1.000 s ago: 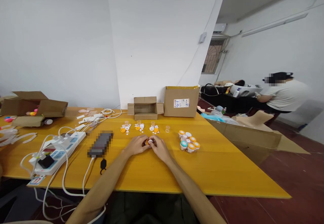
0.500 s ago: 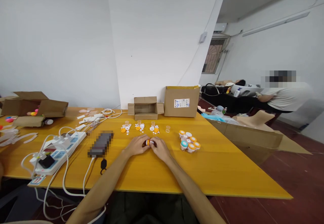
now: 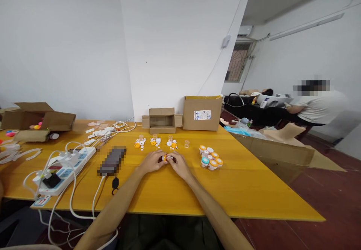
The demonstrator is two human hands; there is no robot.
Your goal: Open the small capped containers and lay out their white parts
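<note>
My left hand [image 3: 151, 162] and my right hand [image 3: 178, 164] meet at the middle of the yellow table [image 3: 248, 189], fingers pinched together on a small jar with an orange lid [image 3: 166, 158]. Just beyond them lie three little heaps of orange and white caps and clear cups [image 3: 155, 142]. A cluster of small capped jars [image 3: 210, 157], orange and teal lids, stands to the right of my right hand.
Two cardboard boxes [image 3: 162, 120] [image 3: 202, 113] stand at the table's back edge, another open box [image 3: 34, 120] at far left. A white power strip with cables [image 3: 66, 165] and a dark device [image 3: 112, 161] lie left. A person sits at the far right.
Both hands stay pinched on the small jar in the same spot; only the fingers shift slightly around it. The person at the far right has moved a little.
</note>
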